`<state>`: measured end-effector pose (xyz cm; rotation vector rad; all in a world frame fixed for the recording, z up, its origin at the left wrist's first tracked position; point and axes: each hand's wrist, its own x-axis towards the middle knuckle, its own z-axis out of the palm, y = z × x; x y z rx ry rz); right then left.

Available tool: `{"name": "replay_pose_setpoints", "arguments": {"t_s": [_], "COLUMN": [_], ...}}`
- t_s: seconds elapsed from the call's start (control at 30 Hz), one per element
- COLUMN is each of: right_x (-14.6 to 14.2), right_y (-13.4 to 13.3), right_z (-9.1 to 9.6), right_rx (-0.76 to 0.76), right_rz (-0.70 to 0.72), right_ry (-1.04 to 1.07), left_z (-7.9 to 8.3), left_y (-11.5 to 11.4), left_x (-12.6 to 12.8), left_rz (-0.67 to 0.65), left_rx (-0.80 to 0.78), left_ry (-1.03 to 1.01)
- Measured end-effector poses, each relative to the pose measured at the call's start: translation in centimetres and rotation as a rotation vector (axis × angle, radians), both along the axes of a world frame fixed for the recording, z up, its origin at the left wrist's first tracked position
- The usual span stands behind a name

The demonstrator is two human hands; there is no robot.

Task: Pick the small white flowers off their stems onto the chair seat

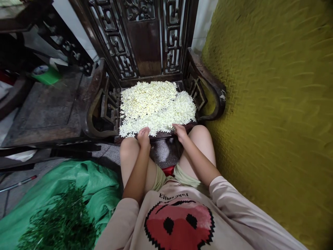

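A dark carved wooden chair (148, 48) faces me, its seat spread with small pale flowers. The yellowish flowers (148, 99) lie toward the chair's back, and the whiter flowers (161, 119) cover the front and right side. At the seat's front edge, my left hand (144, 137) is closed over my left knee, fingers curled together; whatever it holds is hidden. My right hand (180, 132) reaches the front rim of the whiter flowers, thumb and fingers drawn together at the blossoms. What lies between those fingertips is too small to make out.
A yellow textured sheet (273, 104) rises close on my right. Curved armrests (220, 99) flank the seat. At left are a wooden bench (49, 111) with a green tape roll (48, 74), and below it a green tarp (85, 173) with leafy greens (61, 222).
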<state>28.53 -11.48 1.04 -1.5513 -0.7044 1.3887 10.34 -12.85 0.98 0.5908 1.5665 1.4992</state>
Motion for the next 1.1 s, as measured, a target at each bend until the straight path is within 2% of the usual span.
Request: {"name": "replay_pose_setpoints", "arguments": {"t_s": [0.1,0.2,0.27,0.37,0.47,0.7,1.1], "right_x": [-1.4,-2.3,-2.4,-2.3,-2.4,-2.5,-2.5], "right_y": [-0.9,-1.6,-1.8,-1.7,-1.7,-2.0,-2.1], "right_z": [0.1,0.6,0.9,1.0,0.8,1.1,1.8], "right_rx": [-0.087,-0.096,-0.1,-0.073,-0.03,0.004,0.022], "right_rz": [0.043,0.104,0.096,0.092,0.155,0.28,0.287], "right_ry": [0.05,0.071,0.073,0.075,0.096,0.191,0.242], "left_z": [-0.7,-1.0,-0.8,-0.4,-0.2,0.1,0.6], "left_y": [1.0,1.0,0.3,-1.2,-2.0,-1.9,-2.0], "left_x": [-1.0,-0.2,0.9,2.5,3.2,2.8,2.8], "left_rz": [0.08,0.051,-0.062,-0.37,-0.492,-0.459,-0.443], "left_rx": [-0.048,-0.066,-0.051,0.055,0.143,0.168,0.144], "left_ry": [-0.08,-0.067,0.01,0.184,0.354,0.411,0.365]}}
